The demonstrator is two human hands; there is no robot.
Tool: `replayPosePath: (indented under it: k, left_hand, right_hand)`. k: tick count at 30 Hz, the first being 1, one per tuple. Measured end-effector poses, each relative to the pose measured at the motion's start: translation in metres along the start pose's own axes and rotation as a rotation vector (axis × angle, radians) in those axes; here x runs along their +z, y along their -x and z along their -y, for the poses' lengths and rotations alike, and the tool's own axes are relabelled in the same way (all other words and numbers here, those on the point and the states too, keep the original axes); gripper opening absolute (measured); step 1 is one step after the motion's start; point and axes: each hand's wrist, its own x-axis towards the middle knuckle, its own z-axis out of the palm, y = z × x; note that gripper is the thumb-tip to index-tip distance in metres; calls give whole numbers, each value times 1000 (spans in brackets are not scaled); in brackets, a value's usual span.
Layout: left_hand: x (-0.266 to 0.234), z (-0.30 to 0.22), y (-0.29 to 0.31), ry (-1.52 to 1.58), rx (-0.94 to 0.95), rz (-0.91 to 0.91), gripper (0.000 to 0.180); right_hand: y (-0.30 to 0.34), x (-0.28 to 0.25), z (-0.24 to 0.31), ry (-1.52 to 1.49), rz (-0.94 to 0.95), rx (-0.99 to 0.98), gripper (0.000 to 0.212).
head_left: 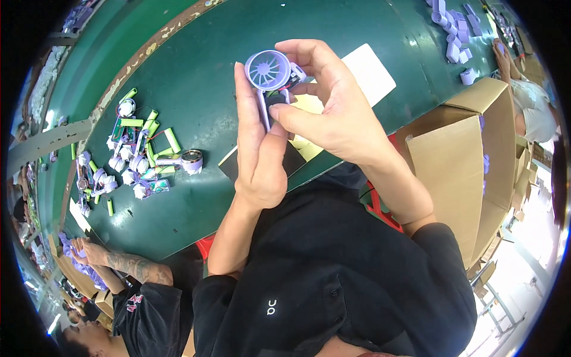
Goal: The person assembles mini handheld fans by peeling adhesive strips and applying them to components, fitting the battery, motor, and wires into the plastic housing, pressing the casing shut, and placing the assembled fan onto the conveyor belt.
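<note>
Held up over the green table is a small purple handheld fan (267, 70), its round bladed head facing up. My left hand (259, 160) is closed around its handle from the left, with the fingers upright along the side. My right hand (342, 113) grips it from the right, and its thumb presses on a dark part (275, 101) in the handle. A small purple piece with some wiring (294, 74) juts out beside the fan head, near the right fingers. The lower handle is partly hidden by my hands.
On the left of the green table (202, 77) lie fan inner assemblies with green battery cells (172, 140). A white sheet (369, 71) and black pad (238, 163) lie near my hands. Purple shells (452, 30) sit far right, beyond a cardboard box (449, 172). Co-workers' hands (89, 251) work nearby.
</note>
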Motion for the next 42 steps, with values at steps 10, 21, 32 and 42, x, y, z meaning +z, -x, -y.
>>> replayPosePath:
  k: [10,21,32,42]
  left_hand:
    - [2,20,-6,-546,364,-55,69]
    - [0,22,7,-50,-98,-136,72]
    - [7,-5,13,155,-129,-121,82]
    - [4,-10,16,12,-53,-97,56]
  right_hand:
    - [-4,8,-13,-172,-5,57,46]
    - [-9,-4,-36,-112,176,153,45]
    - [-15,-32,-37,-94,247,185,50]
    - [3,-22,-48,-208,332,261,47]
